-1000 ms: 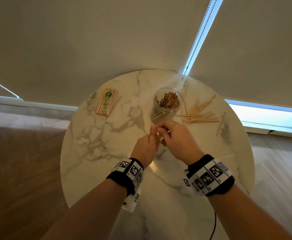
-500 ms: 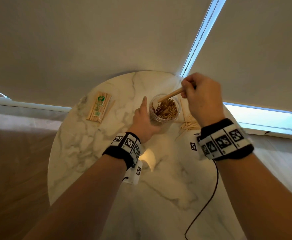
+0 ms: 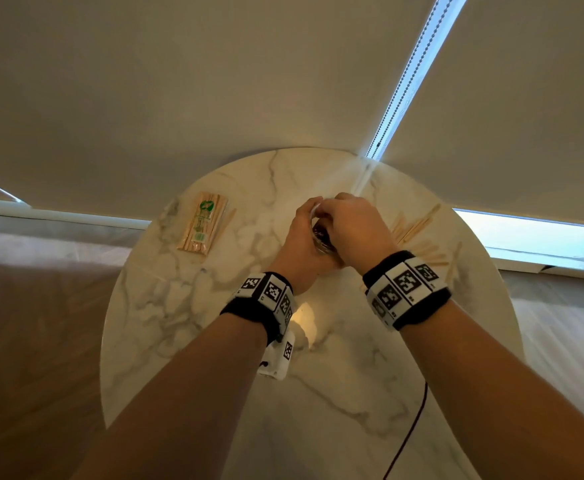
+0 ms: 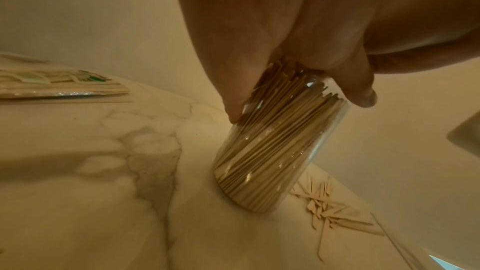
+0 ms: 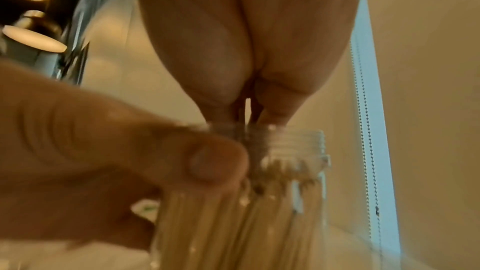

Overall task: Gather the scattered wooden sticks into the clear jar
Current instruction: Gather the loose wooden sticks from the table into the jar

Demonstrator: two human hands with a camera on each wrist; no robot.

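Lowered from above, the right hand point(image 3: 352, 230) now pinches a stick upright at the clear jar point(image 4: 272, 145) mouth; the left hand point(image 3: 302, 247) clasps the jar; scattered sticks point(image 3: 418, 225) lie rightward.

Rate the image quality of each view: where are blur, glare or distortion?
Head: sharp, warm and dim, with wide-angle bending and bright strips beside the blinds. Left wrist: clear jar fairly crisp, small glints on its wall, left hand soft. Right wrist: blurred throughout, right hand and jar rim smeared, lamp glare top left.

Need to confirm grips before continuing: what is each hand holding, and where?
Left hand grips the clear jar around its upper wall. Right hand sits over the jar mouth; whether it pinches a stick cannot be told.
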